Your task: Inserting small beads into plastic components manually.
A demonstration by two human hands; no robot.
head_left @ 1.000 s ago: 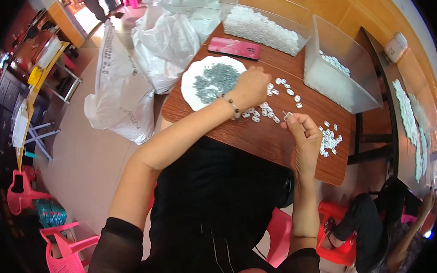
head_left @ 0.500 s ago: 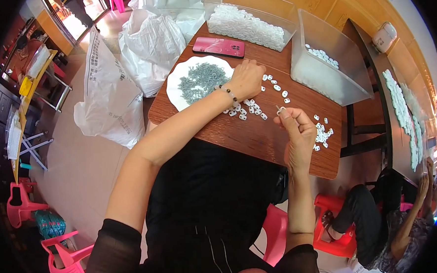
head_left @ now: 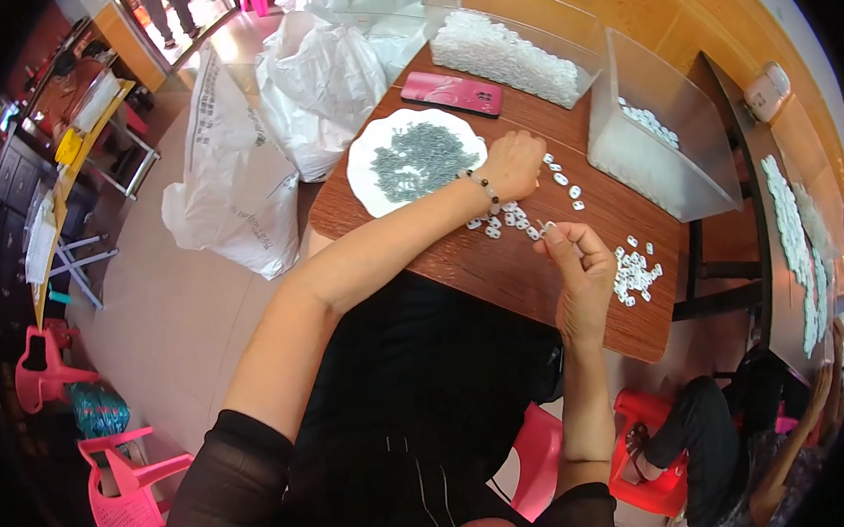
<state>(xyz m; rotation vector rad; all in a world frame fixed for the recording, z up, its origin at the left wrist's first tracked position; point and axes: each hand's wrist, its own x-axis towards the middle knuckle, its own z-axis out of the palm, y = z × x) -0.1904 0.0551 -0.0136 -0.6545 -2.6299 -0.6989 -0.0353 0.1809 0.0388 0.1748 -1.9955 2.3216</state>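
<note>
My right hand (head_left: pixel 583 279) is raised over the table's front part. Its thumb and fingers pinch a small white plastic piece (head_left: pixel 548 228), from which a thin metal screw seems to stick up. My left hand (head_left: pixel 515 166), with a beaded bracelet at the wrist, rests low over the table to the right of the plate. Its fingers are curled and their tips are hidden, so anything in them cannot be made out. Loose white two-hole pieces (head_left: pixel 509 217) lie under and around that hand. A white scalloped plate (head_left: pixel 364 176) holds a heap of small grey screws (head_left: pixel 421 159).
A pile of white pieces (head_left: pixel 636 276) lies at the table's right. Two clear bins (head_left: pixel 526 62) (head_left: pixel 660 160) of white pieces and a pink phone (head_left: pixel 451 94) stand behind. White sacks (head_left: pixel 237 192) are on the left floor; a person's legs (head_left: pixel 694 440) are at lower right.
The whole view has shifted, moving the table slightly right and down in the picture. My left hand stays by the loose pieces; my right hand still pinches its piece, now closer to the left hand.
</note>
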